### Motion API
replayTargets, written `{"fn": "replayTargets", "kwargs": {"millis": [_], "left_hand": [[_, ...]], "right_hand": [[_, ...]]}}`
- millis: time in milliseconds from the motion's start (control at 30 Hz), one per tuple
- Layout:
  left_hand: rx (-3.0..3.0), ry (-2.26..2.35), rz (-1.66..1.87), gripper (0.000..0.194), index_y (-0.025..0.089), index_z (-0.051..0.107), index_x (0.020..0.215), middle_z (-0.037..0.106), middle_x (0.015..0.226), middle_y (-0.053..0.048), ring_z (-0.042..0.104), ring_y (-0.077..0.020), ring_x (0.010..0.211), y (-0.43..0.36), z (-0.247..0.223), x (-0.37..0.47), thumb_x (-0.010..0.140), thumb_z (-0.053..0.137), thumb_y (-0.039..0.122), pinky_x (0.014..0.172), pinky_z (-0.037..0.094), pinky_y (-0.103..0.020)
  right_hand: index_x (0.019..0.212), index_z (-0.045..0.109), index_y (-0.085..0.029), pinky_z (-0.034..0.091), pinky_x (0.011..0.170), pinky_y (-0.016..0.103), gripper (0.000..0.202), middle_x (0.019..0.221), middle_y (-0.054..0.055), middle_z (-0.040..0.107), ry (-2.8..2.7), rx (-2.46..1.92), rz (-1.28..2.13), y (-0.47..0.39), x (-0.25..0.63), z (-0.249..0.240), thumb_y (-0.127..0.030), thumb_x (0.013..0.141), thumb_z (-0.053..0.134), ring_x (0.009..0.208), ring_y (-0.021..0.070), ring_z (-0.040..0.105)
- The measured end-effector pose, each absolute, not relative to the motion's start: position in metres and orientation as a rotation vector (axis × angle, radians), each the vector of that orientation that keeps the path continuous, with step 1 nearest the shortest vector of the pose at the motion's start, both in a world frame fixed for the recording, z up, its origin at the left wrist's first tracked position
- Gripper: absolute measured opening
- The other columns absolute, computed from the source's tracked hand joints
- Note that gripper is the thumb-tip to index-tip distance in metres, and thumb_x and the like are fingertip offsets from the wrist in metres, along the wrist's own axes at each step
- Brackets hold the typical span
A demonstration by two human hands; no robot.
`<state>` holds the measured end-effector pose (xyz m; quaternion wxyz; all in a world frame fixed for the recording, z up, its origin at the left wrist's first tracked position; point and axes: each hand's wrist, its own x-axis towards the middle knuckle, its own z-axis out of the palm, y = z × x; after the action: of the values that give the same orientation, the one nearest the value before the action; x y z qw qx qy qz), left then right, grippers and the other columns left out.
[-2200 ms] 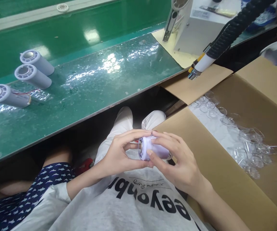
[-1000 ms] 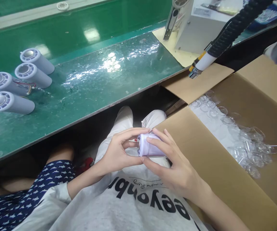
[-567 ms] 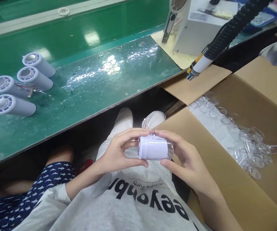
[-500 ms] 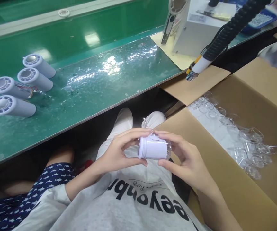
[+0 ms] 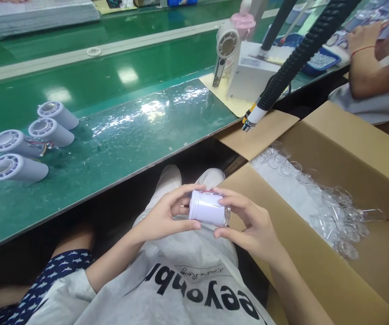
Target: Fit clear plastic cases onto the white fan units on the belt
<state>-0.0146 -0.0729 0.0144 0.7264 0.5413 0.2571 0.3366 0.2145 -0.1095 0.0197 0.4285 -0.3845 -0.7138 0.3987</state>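
A pale lavender cylinder (image 5: 208, 208) lies sideways between my two hands, above my lap. Its ridged rim faces left, and a clear plastic cover (image 5: 227, 216) shows at its right end. Thin wires (image 5: 210, 189) lie along its upper side, partly hidden by fingers. My left hand (image 5: 167, 212) grips the rimmed end, thumb below and fingers above. On the other end, my right hand (image 5: 253, 225) is closed with its fingertips on top and its thumb low by the clear part.
Several similar cylinders (image 5: 21, 169) stand on the green bench (image 5: 123, 144) to the left. At right, an open cardboard box (image 5: 282, 225) holds several clear plastic pieces (image 5: 340, 212). A black coiled hose with a metal-tipped tool (image 5: 255, 115) hangs over its flap. A co-worker's arm (image 5: 367, 63) is beyond.
My view has tilted up, showing more of the far bench and the co-worker. My right fingers have moved left over the cylinder's top, and less of the clear cover and the wires shows.
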Motion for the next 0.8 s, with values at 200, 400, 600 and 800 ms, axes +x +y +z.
{"fn": "replayTargets", "kwargs": {"millis": [200,400,600,800], "left_hand": [[1.188,0.584,0.726,0.066,0.032,0.055,0.133,0.052,0.144,-0.009,0.063,-0.0251,0.117,-0.069,0.014,-0.014,0.074,0.08,0.017,0.089,0.057,-0.031],[1.473,0.607,0.742,0.08,0.036,0.05,0.139,0.05,0.147,-0.007,0.049,-0.0295,0.134,-0.067,0.017,-0.017,0.068,0.084,0.021,0.107,0.047,-0.041],[1.652,0.564,0.79,0.081,0.036,0.054,0.137,0.051,0.146,-0.007,0.047,-0.0298,0.136,-0.066,0.02,-0.017,0.065,0.086,0.021,0.107,0.048,-0.044],[1.731,0.574,0.806,0.084,0.034,0.051,0.139,0.053,0.145,-0.009,0.049,-0.0299,0.135,-0.068,0.023,-0.018,0.064,0.087,0.024,0.108,0.047,-0.044]], "right_hand": [[0.127,0.049,-0.031,0.047,0.108,0.045,0.051,0.143,0.006,0.051,-1.861,-1.005,1.014,-0.108,0.22,0.025,-0.02,0.085,0.075,0.129,0.025,0.052],[0.126,0.051,-0.03,0.05,0.107,0.042,0.051,0.14,0.006,0.055,-1.852,-1.035,0.958,-0.113,0.221,0.027,-0.021,0.083,0.077,0.128,0.0239,0.054],[0.125,0.053,-0.032,0.054,0.102,0.034,0.055,0.136,0.002,0.058,-1.734,-1.034,1.15,-0.115,0.222,0.032,-0.023,0.079,0.081,0.128,0.0213,0.054],[0.123,0.055,-0.033,0.055,0.101,0.034,0.057,0.133,0.0,0.06,-1.649,-1.117,1.261,-0.118,0.22,0.036,-0.025,0.075,0.084,0.12,0.0201,0.06]]}}
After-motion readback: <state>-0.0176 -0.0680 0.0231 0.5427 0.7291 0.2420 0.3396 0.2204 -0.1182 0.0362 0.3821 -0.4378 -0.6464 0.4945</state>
